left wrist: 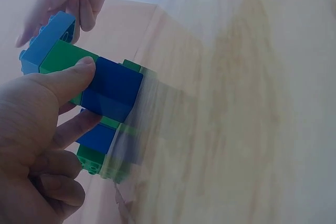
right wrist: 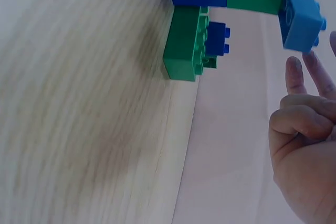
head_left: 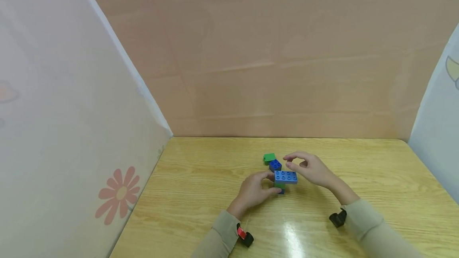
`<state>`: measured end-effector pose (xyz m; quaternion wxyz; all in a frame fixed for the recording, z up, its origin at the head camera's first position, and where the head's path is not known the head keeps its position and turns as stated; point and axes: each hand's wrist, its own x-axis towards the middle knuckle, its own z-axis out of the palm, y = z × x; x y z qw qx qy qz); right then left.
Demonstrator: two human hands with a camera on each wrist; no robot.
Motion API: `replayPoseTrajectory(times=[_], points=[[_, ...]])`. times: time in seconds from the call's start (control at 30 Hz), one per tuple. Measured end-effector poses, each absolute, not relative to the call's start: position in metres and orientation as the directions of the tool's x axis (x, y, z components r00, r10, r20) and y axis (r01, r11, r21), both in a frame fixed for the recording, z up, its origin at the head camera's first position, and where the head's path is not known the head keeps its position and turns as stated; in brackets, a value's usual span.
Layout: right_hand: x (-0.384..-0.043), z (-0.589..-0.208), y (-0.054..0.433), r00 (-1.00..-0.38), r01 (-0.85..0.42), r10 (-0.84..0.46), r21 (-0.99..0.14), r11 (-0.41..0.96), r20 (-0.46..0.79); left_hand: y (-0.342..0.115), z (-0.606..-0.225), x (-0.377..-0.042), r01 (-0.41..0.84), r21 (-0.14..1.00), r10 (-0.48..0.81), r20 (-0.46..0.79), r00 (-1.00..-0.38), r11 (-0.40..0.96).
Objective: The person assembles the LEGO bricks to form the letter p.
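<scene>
My left hand (head_left: 254, 189) grips a small tower of toy building bricks, its thumb on the near side and fingers behind. At the bottom is a dark blue brick (left wrist: 111, 86), with a green brick (left wrist: 65, 59) on it. A long light blue brick (head_left: 285, 176) lies across the top and juts out to the right. My right hand (head_left: 313, 168) hovers beside that overhang with loosely bent fingers, holding nothing. In the right wrist view, a green brick (right wrist: 181, 45) stands on the table against the tower's foot, mostly hidden from the head view.
Just behind the tower sit another dark blue brick (head_left: 275, 165) and a green brick (head_left: 269, 157). The wooden table (head_left: 201, 178) ends at a tan back wall (head_left: 229, 71). A white sheet with a printed flower (head_left: 120, 194) borders it on the left.
</scene>
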<state>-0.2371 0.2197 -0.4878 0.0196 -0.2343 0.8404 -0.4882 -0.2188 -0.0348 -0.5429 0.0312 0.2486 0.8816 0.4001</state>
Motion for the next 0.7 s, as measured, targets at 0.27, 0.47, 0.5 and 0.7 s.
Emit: replayPoseTrajectory(times=[0.27,0.47,0.5,0.7], points=[[-0.255,-0.493,0.223,-0.889,-0.396,-0.414,-0.783,0.48,0.196,-0.034,-0.54,-0.218,0.413,0.713,0.463,0.139,-0.875,0.566],[-0.264,-0.498,0.224,-0.875,-0.394,-0.453,-0.796,0.46,0.171,-0.033,-0.538,-0.218,0.417,0.715,0.464,0.146,-0.874,0.561],[-0.265,-0.499,0.224,-0.874,-0.391,-0.457,-0.797,0.46,0.166,-0.033,-0.537,-0.218,0.416,0.716,0.462,0.146,-0.875,0.56],[-0.274,-0.508,0.222,-0.868,-0.384,-0.478,-0.796,0.469,0.137,-0.032,-0.535,-0.217,0.404,0.73,0.458,0.14,-0.878,0.551]])
